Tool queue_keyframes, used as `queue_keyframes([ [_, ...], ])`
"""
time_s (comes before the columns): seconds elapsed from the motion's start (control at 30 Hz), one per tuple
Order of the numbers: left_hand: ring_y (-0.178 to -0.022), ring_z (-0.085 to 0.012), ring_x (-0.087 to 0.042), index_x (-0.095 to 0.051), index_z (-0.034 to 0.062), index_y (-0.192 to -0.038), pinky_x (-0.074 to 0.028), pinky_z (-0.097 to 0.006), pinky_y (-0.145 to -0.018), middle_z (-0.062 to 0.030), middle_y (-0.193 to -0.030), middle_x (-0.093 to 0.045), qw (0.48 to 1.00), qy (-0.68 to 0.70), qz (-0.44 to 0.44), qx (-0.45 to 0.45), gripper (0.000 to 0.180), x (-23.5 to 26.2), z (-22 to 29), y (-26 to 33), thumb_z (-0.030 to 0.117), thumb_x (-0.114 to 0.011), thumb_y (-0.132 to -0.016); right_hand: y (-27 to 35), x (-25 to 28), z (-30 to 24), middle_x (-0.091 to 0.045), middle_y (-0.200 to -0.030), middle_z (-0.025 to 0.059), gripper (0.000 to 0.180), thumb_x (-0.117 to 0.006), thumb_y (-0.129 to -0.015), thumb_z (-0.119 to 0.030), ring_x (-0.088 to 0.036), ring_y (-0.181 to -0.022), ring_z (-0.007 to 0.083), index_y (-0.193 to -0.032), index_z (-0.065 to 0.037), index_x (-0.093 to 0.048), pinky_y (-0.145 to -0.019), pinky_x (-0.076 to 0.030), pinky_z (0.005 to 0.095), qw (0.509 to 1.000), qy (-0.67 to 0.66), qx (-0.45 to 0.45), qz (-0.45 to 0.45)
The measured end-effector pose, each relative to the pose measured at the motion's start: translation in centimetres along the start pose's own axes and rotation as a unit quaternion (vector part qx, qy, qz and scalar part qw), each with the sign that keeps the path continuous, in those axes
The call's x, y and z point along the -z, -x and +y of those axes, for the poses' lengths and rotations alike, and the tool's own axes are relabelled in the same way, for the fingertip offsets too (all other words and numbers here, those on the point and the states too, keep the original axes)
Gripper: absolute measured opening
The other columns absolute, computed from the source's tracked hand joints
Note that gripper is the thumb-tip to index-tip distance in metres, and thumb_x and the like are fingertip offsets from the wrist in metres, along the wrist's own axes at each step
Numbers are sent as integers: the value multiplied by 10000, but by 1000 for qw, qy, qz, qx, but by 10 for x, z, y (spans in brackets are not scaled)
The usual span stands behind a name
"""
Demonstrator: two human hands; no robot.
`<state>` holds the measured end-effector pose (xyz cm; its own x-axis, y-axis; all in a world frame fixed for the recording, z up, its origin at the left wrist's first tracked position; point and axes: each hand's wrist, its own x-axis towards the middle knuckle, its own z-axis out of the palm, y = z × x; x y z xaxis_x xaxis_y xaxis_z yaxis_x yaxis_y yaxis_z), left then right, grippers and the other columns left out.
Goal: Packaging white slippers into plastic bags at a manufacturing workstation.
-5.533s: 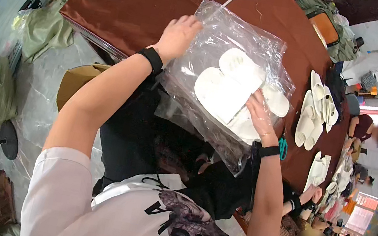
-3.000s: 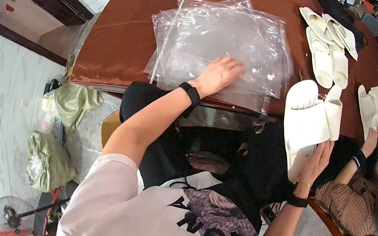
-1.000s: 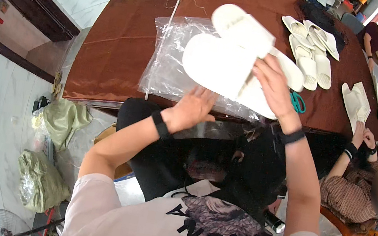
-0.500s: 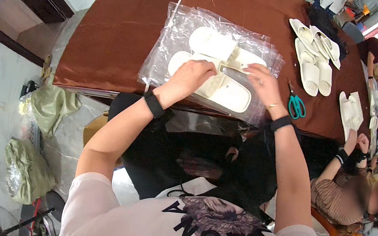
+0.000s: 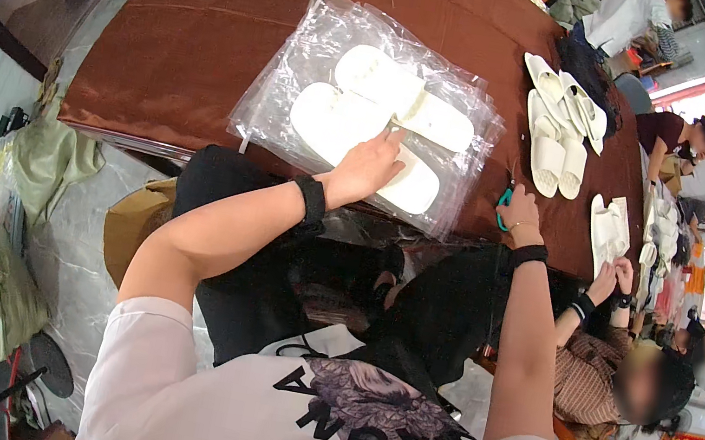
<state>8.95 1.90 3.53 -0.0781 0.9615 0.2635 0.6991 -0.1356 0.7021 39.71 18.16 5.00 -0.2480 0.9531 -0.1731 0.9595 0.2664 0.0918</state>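
Two white slippers, a far one [image 5: 378, 76] and a near one [image 5: 333, 118], lie side by side on a stack of clear plastic bags [image 5: 274, 103] on the brown-covered table. My left hand [image 5: 368, 166] rests over the near slipper's strap, its fingers a little apart. Right of the bags, my right hand [image 5: 520, 216] has its fingers curled on the teal handles of a pair of scissors [image 5: 504, 207]. The hand partly covers the scissors, which are still down at the tabletop.
More white slippers [image 5: 557, 129] lie farther right on the table [image 5: 166, 46]. At the right edge, a seated person's hands [image 5: 611, 280] hold another slipper [image 5: 607, 232]. A dark bundle [image 5: 589, 83] sits at the back right. A cardboard box [image 5: 130, 223] stands below on the left.
My right hand has left the slippers and moved right onto the scissors. My left hand stays at the near slipper. The whole view has shifted, with the table now farther left.
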Motion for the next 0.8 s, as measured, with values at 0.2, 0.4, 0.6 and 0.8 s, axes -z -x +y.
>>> queue_keyframes([
  [0.2,-820,-413,-614,-418,-87,-1176,-507,-463,-731,-268,-969,-590,1000,-13,9,6,433,-7,8,-5,92,-593,-823,-13,-17,24,-522,-1135,317,632,-727,-750,-271,-547,-1034,462,-1251,-46,-415,-881,-475,490,990,-81,-104,45],
  [0.4,-746,-415,-619,-432,-92,-1027,-516,-465,-657,-295,-858,-581,995,-96,33,17,281,-20,-2,-6,66,-542,-822,-3,-10,11,-607,-1027,316,576,-670,-755,-219,-588,-968,478,-1204,35,-413,-837,-486,502,991,-104,-68,57],
  [0.6,-716,-377,-630,-505,-52,-907,-507,-445,-611,-226,-752,-618,994,-48,96,-15,135,-17,-7,-9,60,-520,-834,14,0,12,-633,-984,295,463,-681,-736,-290,-603,-971,443,-1025,27,-507,-836,-480,494,989,-107,-69,74],
  [0.8,-478,-142,-602,-571,-22,-893,-461,-301,-441,-102,-724,-648,974,204,50,84,139,9,3,-10,104,-519,-921,55,29,-34,-548,-1105,226,663,-755,-731,-306,-519,-1050,401,-1230,21,-465,-885,-440,452,962,-140,102,213],
])
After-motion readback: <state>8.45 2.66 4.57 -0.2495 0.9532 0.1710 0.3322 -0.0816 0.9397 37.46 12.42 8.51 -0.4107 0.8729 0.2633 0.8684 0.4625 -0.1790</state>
